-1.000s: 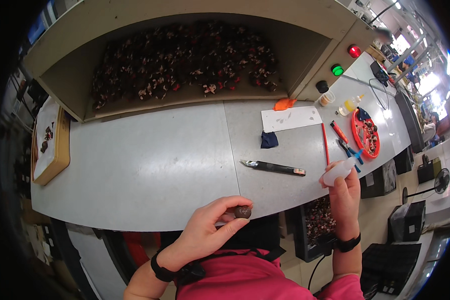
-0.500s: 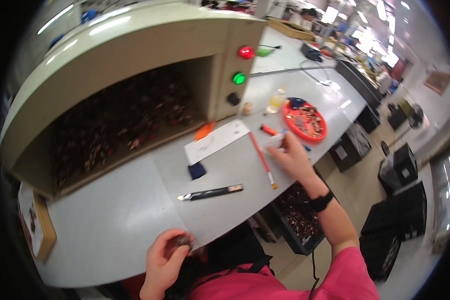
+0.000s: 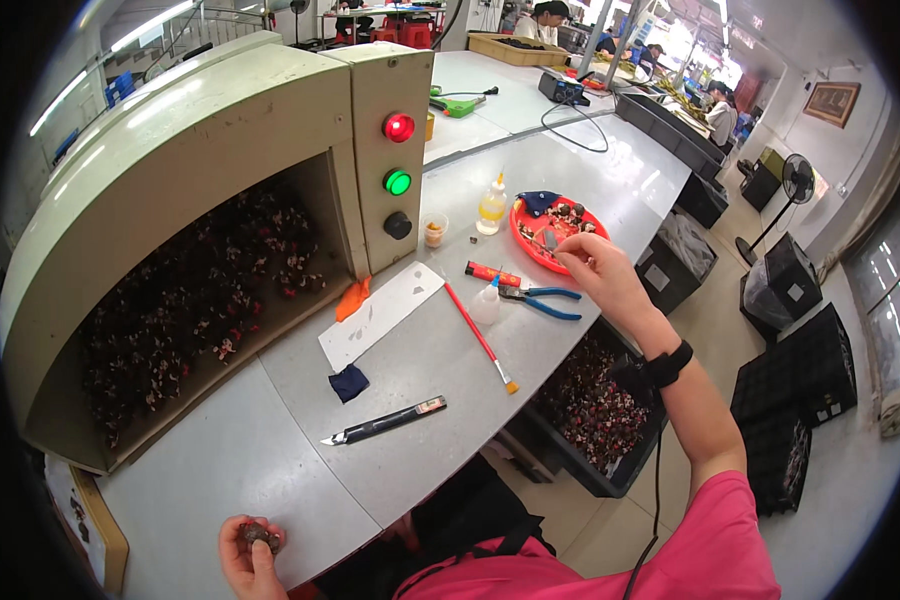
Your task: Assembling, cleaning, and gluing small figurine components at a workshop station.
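I saw the left hand (image 3: 242,562) pinching a brown ball (image 3: 260,537) between thumb and fingers, down by the near edge of the table (image 3: 420,455). The right hand (image 3: 602,275) was up at the rim of the red dish (image 3: 531,251), its thumb and fingertips close together, but I could not tell if they held any of the little bits (image 3: 570,212) in there. A white bottle (image 3: 485,306) stood by the blue pliers (image 3: 550,292).
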`<state>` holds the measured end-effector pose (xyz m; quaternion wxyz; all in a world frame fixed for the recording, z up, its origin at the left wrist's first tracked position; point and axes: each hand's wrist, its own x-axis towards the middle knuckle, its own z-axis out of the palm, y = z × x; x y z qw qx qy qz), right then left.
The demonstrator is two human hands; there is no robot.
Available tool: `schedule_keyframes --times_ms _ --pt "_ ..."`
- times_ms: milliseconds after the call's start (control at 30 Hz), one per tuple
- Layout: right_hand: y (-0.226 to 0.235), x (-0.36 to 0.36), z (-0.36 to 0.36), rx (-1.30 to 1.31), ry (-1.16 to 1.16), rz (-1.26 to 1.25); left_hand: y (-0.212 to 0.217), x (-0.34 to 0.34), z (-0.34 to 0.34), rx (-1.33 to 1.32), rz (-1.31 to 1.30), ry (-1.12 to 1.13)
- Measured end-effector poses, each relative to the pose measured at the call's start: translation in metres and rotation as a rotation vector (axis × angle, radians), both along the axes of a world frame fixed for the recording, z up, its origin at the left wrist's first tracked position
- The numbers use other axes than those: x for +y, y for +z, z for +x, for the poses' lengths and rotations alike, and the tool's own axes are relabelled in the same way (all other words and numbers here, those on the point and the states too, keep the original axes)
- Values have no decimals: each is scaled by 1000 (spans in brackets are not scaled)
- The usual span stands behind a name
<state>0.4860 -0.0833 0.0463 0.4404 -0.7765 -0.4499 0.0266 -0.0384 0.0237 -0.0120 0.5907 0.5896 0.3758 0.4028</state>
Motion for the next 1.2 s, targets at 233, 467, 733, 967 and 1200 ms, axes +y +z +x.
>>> schedule_keyframes --times_ms 233,467,733,967,1200 --pt "-15 52 -18 -538 339 -295 -1 1 -3 29 12 10" --pt "-19 65 -8 -804 238 -611 3 -7 12 -12 -76 91" --pt "10 18 -7 -124 127 -98 0 -4 11 -24 -87 52" --pt "42 -4 -50 -178 163 -255 -7 -5 -5 23 -38 -14" --pt "29 20 -32 -211 97 -249 -1 -9 3 -29 -36 -17"
